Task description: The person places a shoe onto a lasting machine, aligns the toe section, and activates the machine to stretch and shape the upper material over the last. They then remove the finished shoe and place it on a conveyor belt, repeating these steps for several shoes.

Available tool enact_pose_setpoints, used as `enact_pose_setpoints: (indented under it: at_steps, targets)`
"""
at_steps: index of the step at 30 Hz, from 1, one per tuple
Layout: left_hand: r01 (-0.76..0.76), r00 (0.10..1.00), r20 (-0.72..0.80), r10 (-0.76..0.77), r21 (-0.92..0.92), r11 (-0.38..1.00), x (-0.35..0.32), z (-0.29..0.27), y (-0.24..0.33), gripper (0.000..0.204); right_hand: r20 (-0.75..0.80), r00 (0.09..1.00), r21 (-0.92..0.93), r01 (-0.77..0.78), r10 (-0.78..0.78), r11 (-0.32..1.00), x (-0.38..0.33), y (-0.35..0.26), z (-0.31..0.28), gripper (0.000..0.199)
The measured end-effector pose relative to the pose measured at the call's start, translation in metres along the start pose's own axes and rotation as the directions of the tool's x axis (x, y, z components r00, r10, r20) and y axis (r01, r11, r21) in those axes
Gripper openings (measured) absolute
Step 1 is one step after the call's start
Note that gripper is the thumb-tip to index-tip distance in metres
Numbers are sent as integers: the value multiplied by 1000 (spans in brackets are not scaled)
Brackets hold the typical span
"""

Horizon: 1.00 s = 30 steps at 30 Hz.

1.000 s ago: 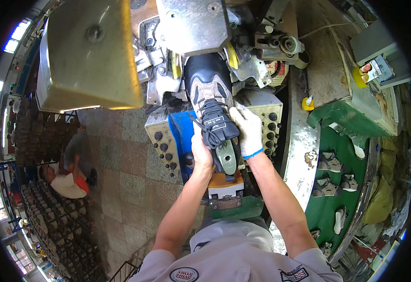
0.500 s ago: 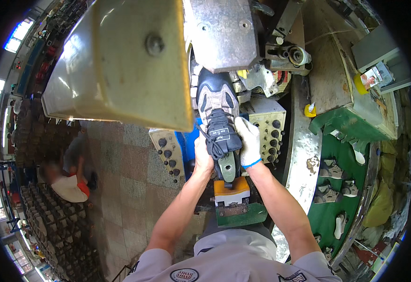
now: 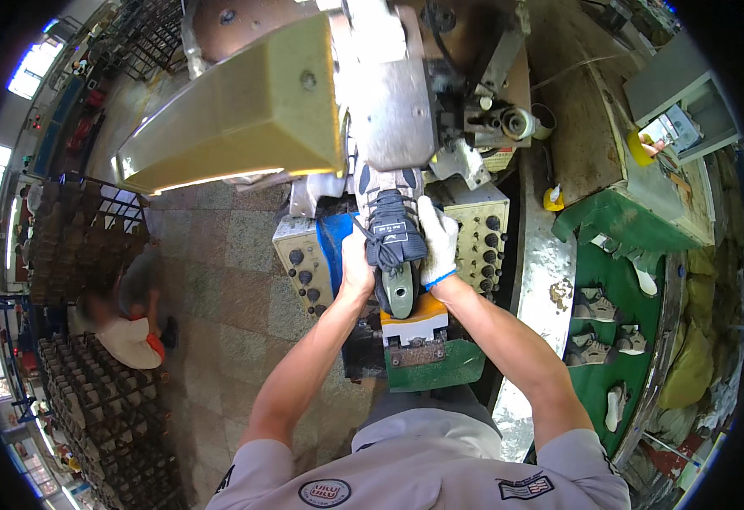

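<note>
A grey and black laced shoe upper on a last (image 3: 393, 229) stands toe-first under the metal head of a machine (image 3: 393, 110). My bare left hand (image 3: 356, 262) grips its left side. My right hand (image 3: 438, 242), in a white glove with a blue cuff, grips its right side. The heel end of the last rests above an orange and white block (image 3: 414, 316) on a green base (image 3: 431, 365). The toe is hidden under the machine head.
Two beige control panels with knobs (image 3: 299, 263) (image 3: 489, 234) flank the shoe. A large yellow hood (image 3: 244, 119) juts out at upper left. A green conveyor (image 3: 618, 280) at right carries several shoe parts. A person crouches on the tiled floor at left (image 3: 130, 323) beside dark racks.
The view has tilted so the machine head and yellow hood fill more of the top. Both hands have pushed the shoe further in under the machine head.
</note>
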<state>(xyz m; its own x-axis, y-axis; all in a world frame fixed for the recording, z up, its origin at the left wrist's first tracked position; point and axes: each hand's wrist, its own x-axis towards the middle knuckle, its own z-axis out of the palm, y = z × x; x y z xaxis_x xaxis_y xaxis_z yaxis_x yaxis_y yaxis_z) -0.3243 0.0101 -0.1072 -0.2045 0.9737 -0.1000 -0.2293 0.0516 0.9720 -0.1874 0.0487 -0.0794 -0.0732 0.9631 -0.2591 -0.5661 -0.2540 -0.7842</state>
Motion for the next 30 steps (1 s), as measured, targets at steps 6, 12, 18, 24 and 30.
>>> enact_pose_setpoints:
  at_steps: [6,12,18,24,30]
  targets:
    - [159,939,-333,-86,196,968,-60,-38,-27,49,12,1000,-212,17,-15,977,-4,8,-62,38]
    - [585,762,-541,-355,339,737,-177,-40,-109,59,32,988,-128,-144,149,981,-27,-19,-96,57]
    - [647,676,-542,-499,112,754,-175,-38,-239,46,82,996,-134,-12,23,991,-78,-43,-111,43]
    - [559,718,-647,-257,315,767,-170,-11,-175,47,-5,998,-96,-60,59,994,-125,-64,-178,52]
    - [431,861,-410,-301,274,860,-213,-60,-76,59,1,998,-116,-55,56,992,-154,-80,-166,54]
